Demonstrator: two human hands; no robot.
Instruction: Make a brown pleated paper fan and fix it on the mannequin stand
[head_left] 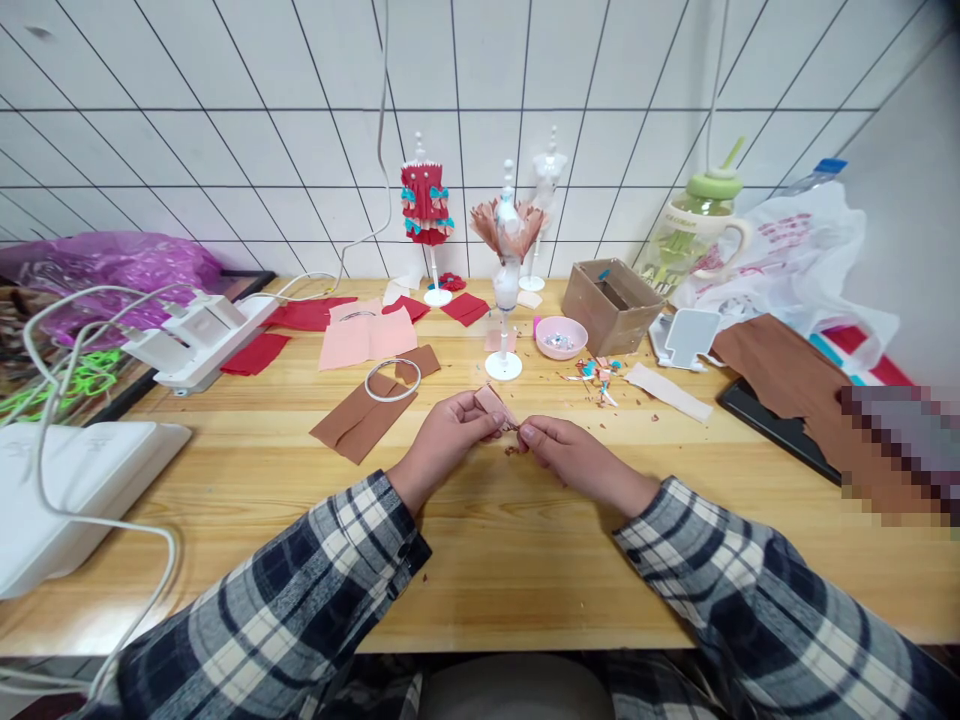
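Observation:
My left hand [456, 432] pinches a small folded piece of pinkish-tan paper [491, 402] between thumb and fingers. At that piece's lower right end, the fingertips of my right hand [564, 450] are pressed together on its edge. Small brown scraps [514, 451] lie below the fingertips. Just beyond my hands stands a white mini dress form [508, 285] with brown petal-like pieces [491, 230] fanned around its chest. Left of my left hand are brown sheets [352, 425] with a silver ring [369, 385] on top.
Behind are a dress form in a red ruffled dress [424, 205] and a bare white one [550, 180]. A pink bowl [561, 352], cardboard box [622, 320], coloured scraps [600, 375] and phone stand [686, 338] sit right. A power strip [191, 365] with cables is left.

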